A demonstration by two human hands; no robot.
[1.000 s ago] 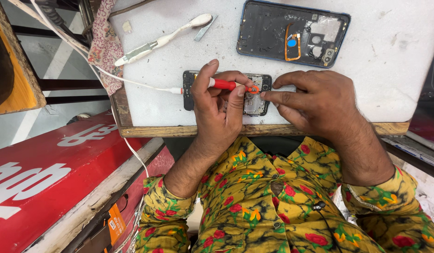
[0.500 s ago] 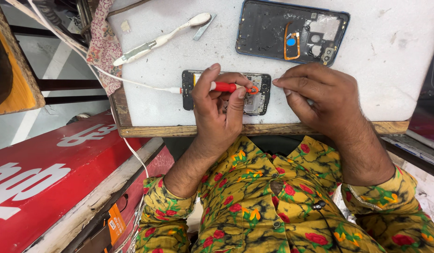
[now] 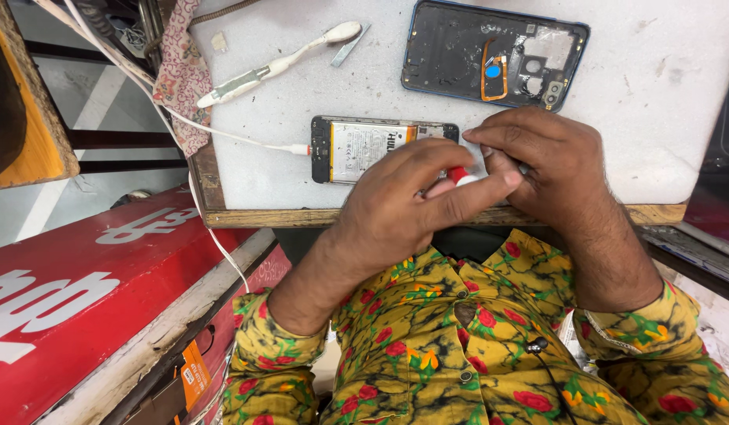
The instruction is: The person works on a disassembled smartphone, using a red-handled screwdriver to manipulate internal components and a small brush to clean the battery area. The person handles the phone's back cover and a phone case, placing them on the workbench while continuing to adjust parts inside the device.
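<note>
An opened phone (image 3: 364,147) lies on the white worktop (image 3: 679,86), its battery showing and a white cable plugged into its left end. My left hand (image 3: 404,208) is closed around a small screwdriver with a red and white handle (image 3: 461,176), held near the table's front edge, below the phone's right end. My right hand (image 3: 545,161) meets it from the right, its fingertips pinched at the screwdriver's tip; whether they grip it is hidden. The phone's right end is partly covered by both hands.
The phone's removed back cover (image 3: 494,53) lies inside-up at the back of the table. A white tool (image 3: 278,63) and metal tweezers (image 3: 350,45) lie at the back left, beside a patterned cloth (image 3: 179,79). A red signboard (image 3: 89,291) stands at the lower left.
Both hands have drawn back from the phone toward the table's front edge. The screwdriver has lifted off the phone, and more of the battery shows.
</note>
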